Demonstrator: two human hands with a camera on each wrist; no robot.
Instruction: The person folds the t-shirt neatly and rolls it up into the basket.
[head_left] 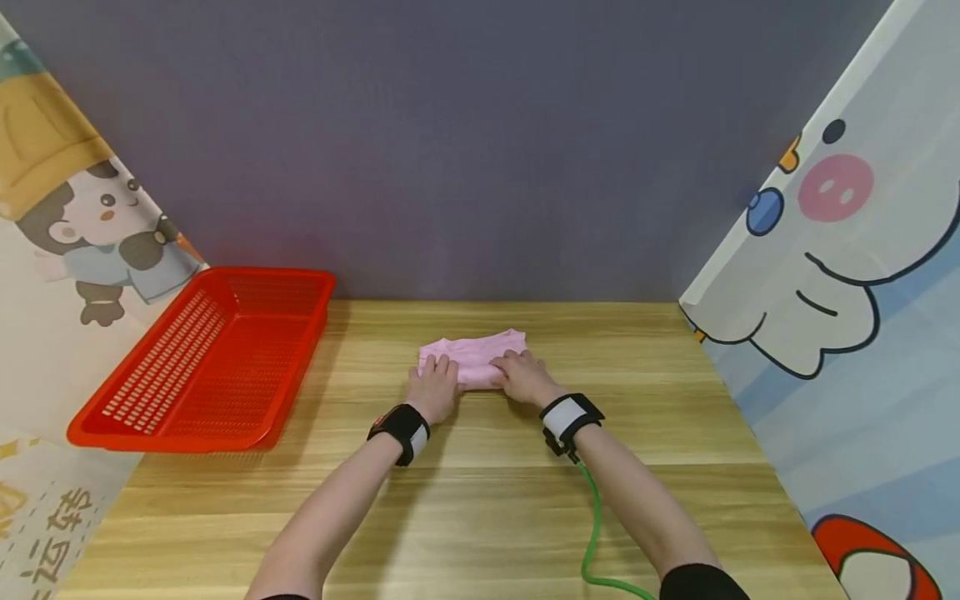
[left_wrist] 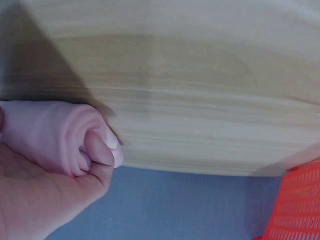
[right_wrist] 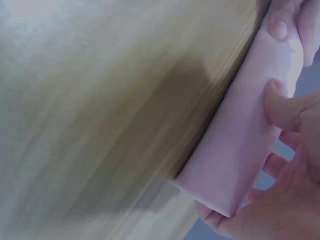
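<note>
A pink cloth [head_left: 474, 357] lies on the wooden table, partly rolled up along its near edge; its far part is flat. At its left end my left hand [head_left: 435, 390] grips the roll. In the left wrist view one finger of the left hand [left_wrist: 47, 195] curls into the spiral end of the rolled cloth [left_wrist: 42, 130]. My right hand [head_left: 527, 377] holds the right part. The right wrist view shows the right hand's [right_wrist: 287, 202] thumb on top of the roll [right_wrist: 240, 145], with the other fingers curled around its far side and end.
A red plastic basket [head_left: 281, 400] with perforated sides stands on the left of the wooden table [head_left: 495, 517]. Behind is a grey-blue wall [head_left: 487, 150]. Cartoon-printed panels [head_left: 862, 275] flank both sides. A green cable [head_left: 596, 517] runs from the right wristband.
</note>
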